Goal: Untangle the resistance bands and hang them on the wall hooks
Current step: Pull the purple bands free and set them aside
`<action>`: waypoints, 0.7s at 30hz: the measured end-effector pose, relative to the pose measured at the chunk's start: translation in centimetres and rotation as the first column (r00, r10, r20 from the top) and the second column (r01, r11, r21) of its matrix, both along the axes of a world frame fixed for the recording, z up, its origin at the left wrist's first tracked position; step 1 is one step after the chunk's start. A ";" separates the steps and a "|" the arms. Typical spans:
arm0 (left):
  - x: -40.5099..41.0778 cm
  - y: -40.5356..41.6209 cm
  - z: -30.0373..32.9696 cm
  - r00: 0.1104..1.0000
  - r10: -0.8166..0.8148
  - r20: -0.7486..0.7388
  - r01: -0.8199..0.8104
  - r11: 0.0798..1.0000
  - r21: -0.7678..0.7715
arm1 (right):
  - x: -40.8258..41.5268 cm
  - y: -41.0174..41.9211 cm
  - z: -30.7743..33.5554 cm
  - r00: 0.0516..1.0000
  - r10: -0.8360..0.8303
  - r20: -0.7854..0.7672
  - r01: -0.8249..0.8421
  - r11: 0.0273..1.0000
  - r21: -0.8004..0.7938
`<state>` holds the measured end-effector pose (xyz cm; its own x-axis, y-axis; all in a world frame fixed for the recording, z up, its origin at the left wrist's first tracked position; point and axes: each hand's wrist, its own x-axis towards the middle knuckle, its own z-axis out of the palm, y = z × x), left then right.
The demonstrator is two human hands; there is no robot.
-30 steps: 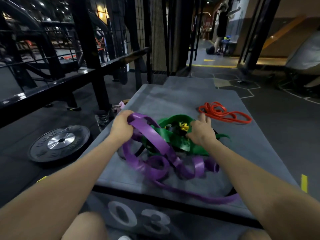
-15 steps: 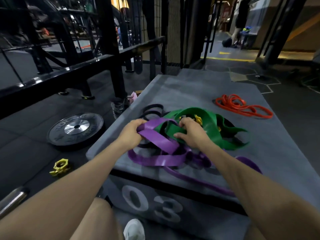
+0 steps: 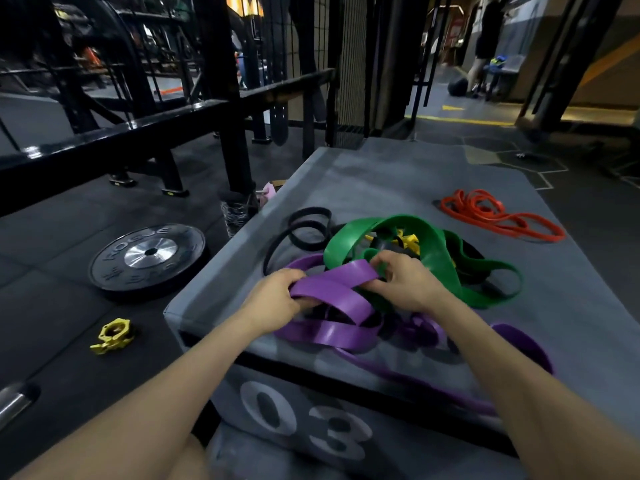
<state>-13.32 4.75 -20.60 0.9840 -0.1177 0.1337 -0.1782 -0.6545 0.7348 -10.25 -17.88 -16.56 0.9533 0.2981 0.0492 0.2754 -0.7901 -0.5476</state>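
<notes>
Fingers of our left hand [image 3: 277, 299] curl around the purple band [image 3: 332, 285] at centre frame, while our right hand [image 3: 405, 282] pinches its other end. Since a moment ago we have stretched that strip flat between both hands. Behind it the green band [image 3: 429, 244] loops over black [image 3: 304, 223] and yellow [image 3: 408, 239] bands. An orange band [image 3: 491, 216] lies apart, upper right on the grey box [image 3: 381, 174].
</notes>
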 end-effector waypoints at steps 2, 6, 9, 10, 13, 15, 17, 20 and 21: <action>0.1 -0.4 0.1 0.997 -0.061 0.051 0.062 0.998 -0.013 | -0.2 -0.1 1.0 0.985 0.144 -0.099 -0.139 0.989 0.053; -0.9 -1.9 0.6 0.964 -0.240 0.116 0.167 0.885 0.435 | -0.7 -1.1 2.5 0.935 0.228 -0.273 -0.226 0.973 0.039; -1.9 -3.4 1.0 0.943 -0.326 0.073 0.207 0.740 0.640 | 0.1 -1.6 2.8 0.997 -0.019 -0.071 0.029 0.991 0.132; -2.0 -3.8 1.1 0.937 -0.337 0.087 0.198 0.721 0.664 | 0.4 -1.4 2.9 0.993 -0.108 -0.039 0.114 0.960 0.256; -2.3 -4.2 1.6 0.934 -0.337 0.118 0.167 0.703 0.691 | 0.8 0.5 2.7 0.993 -0.115 -0.034 0.120 0.968 0.221; -2.7 -4.4 2.1 0.930 -0.345 0.130 0.151 0.678 0.719 | 0.4 2.0 1.7 0.997 -0.060 -0.044 0.058 0.997 -0.044; -2.9 -4.3 2.7 0.933 -0.333 0.139 0.126 0.662 0.739 | 0.8 2.4 1.5 0.988 -0.152 0.022 0.151 0.988 0.026; -2.4 -3.3 4.1 0.951 -0.208 0.228 -0.027 0.680 0.733 | 1.8 1.3 3.1 0.937 -0.317 -0.143 0.317 0.607 0.729; -2.2 -3.0 4.6 0.948 -0.161 0.275 -0.095 0.681 0.726 | 2.1 0.7 3.7 0.923 -0.329 -0.199 0.328 0.405 0.853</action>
